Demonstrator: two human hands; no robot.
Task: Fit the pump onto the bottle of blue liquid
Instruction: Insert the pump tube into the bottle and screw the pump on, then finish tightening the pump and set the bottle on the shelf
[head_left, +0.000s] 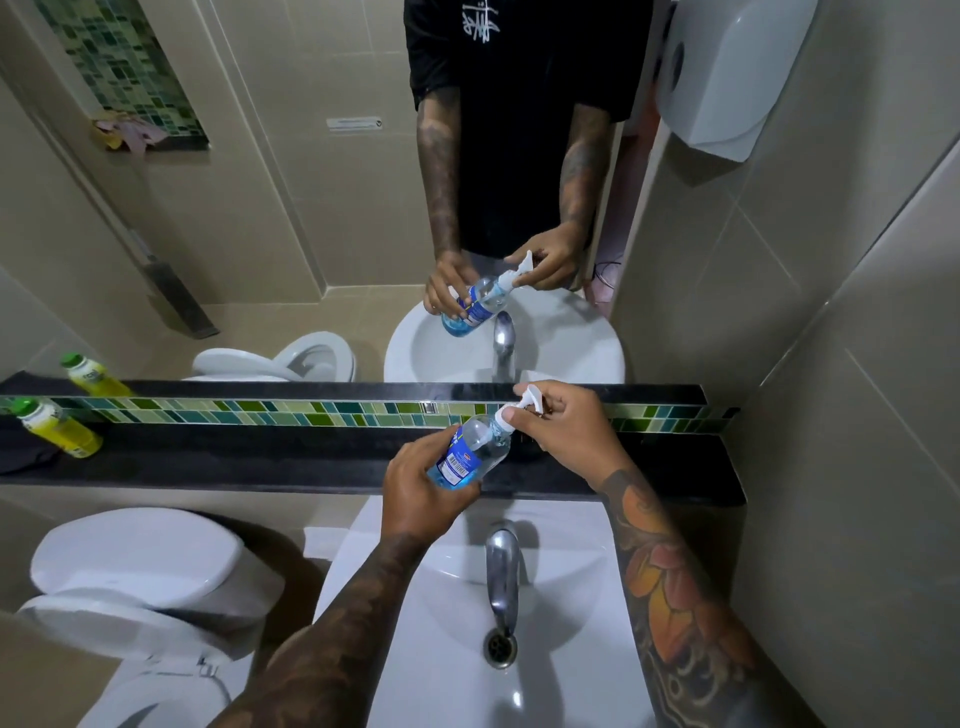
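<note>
Left hand grips the barcode-labelled bottle, tilted; right hand pinches the pump at its neck.

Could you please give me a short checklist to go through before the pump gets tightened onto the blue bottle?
1. Bottle firmly held: ok, the left hand wraps its lower body.
2. Pump gripped: ok, the right hand pinches its collar at the neck.
3. Pump seated straight on the neck: cannot tell, fingers cover the joint.
4. Bottle upright: not ok, it tilts toward the right hand.
5. Spill caught if it leaks: ok, the bottle is held near the sink.
</note>
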